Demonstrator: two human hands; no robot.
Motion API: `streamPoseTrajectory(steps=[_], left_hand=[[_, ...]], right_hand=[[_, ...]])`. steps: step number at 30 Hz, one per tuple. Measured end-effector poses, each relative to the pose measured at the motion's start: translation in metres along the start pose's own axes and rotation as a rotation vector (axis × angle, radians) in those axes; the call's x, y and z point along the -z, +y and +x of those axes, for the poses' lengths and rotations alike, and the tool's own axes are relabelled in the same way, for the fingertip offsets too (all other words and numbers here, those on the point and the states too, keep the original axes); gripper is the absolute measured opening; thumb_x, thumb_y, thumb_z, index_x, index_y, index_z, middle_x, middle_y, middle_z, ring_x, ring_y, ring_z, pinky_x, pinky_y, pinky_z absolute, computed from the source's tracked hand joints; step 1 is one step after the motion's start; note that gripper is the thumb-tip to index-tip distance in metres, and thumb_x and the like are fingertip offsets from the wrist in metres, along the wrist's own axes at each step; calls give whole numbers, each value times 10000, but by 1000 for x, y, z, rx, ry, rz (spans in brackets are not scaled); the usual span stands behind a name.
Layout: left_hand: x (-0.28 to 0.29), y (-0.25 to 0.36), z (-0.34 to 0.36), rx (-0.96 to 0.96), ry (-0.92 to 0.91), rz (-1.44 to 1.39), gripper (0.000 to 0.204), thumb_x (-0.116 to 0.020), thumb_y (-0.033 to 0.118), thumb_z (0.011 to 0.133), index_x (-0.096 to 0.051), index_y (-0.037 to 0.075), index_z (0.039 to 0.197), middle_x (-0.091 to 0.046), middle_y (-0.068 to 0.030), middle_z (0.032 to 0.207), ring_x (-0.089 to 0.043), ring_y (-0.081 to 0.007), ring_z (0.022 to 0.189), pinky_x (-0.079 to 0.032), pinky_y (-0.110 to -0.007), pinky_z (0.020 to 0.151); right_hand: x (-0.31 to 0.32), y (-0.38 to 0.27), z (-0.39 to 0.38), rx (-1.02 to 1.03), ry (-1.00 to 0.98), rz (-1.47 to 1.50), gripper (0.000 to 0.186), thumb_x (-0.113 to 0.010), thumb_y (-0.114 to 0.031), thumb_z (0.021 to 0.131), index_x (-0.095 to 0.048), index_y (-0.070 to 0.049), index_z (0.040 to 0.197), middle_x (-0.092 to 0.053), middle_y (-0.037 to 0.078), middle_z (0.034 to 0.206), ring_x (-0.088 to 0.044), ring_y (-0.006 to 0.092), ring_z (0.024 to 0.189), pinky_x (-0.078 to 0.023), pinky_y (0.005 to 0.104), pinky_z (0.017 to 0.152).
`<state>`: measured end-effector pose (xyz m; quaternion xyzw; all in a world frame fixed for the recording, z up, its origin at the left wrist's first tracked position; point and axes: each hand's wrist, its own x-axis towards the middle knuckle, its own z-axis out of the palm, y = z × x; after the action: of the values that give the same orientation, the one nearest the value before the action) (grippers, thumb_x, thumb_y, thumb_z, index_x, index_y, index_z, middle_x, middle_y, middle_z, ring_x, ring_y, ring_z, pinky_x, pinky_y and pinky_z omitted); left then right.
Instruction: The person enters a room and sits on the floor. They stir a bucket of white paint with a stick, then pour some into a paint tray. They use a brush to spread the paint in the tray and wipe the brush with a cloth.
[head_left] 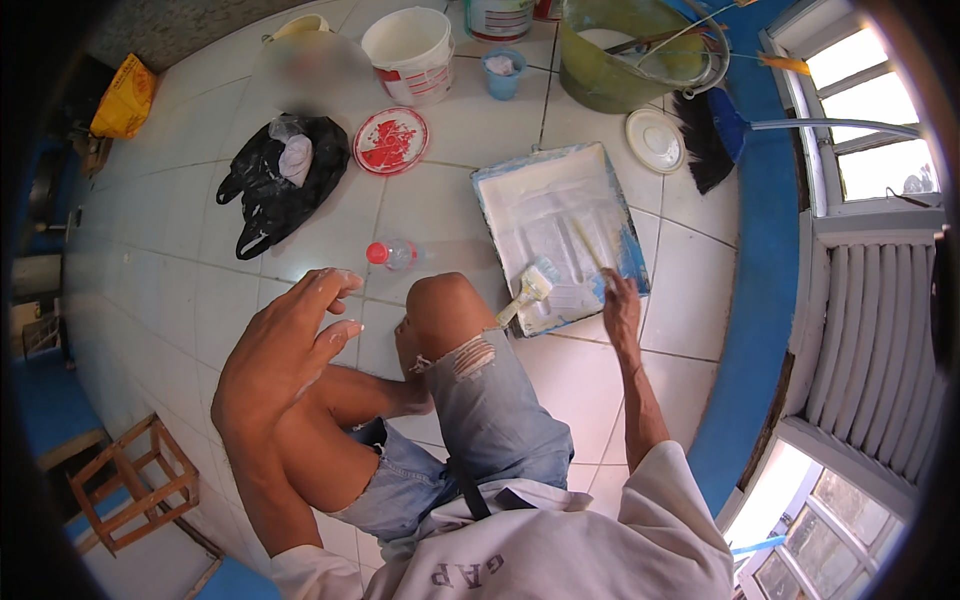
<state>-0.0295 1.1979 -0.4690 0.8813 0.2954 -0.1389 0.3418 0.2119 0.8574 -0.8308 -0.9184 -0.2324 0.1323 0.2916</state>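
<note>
My right hand (pixel 621 297) is closed round a thin pale stick (pixel 586 238) at the right side of a blue-edged paint tray (pixel 622 190). The stick reaches over the tray's white, paint-smeared inside; what its far end is like, I cannot tell. A paintbrush (pixel 536 283), its bristles coated in whitish paint, leans on the tray's near left edge with its handle outside. In front of my left knee, my left hand (pixel 290 325) is raised, empty, with curled fingers apart from the thumb and white paint on the tips. A small clear bottle with a red cap (pixel 393 253) lies beyond it.
Behind stand a white bucket (pixel 408 50), a small blue cup (pixel 503 78) and a large green bucket (pixel 600 75). A red-stained lid (pixel 391 142), a white lid (pixel 655 141) and a black plastic bag (pixel 270 205) lie on the tiles. A broom (pixel 722 135) rests by the right wall.
</note>
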Motion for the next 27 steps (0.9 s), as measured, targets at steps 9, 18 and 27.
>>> streamPoseTrajectory(steps=[9, 18, 27], left_hand=[[-1, -5, -3, -10, 1, 24, 343, -674, 104, 914, -547, 38, 1227, -628, -131, 1161, -633, -286, 993, -526, -400, 848], [-2, -7, -6, -21, 9, 28, 347, -682, 95, 906, -546, 37, 1220, -631, -127, 1147, -631, -292, 984, -522, -398, 852], [-2, -4, -2, -50, 6, 12, 350, -688, 78, 894, -550, 30, 1213, -634, -129, 1148, -634, -291, 983, -519, -401, 863]], right_hand=[[6, 13, 5, -44, 177, 0, 395, -588, -11, 906, -628, -120, 1283, -586, 208, 1056, -632, 402, 887, -517, 468, 776], [2, -10, -6, -22, 68, -52, 349, -563, -19, 917, -654, -131, 1235, -576, 181, 990, -625, 387, 868, -515, 467, 734], [-10, -32, -16, 33, -79, 46, 354, -582, -48, 920, -673, -156, 1245, -577, 182, 981, -621, 388, 879, -503, 474, 776]])
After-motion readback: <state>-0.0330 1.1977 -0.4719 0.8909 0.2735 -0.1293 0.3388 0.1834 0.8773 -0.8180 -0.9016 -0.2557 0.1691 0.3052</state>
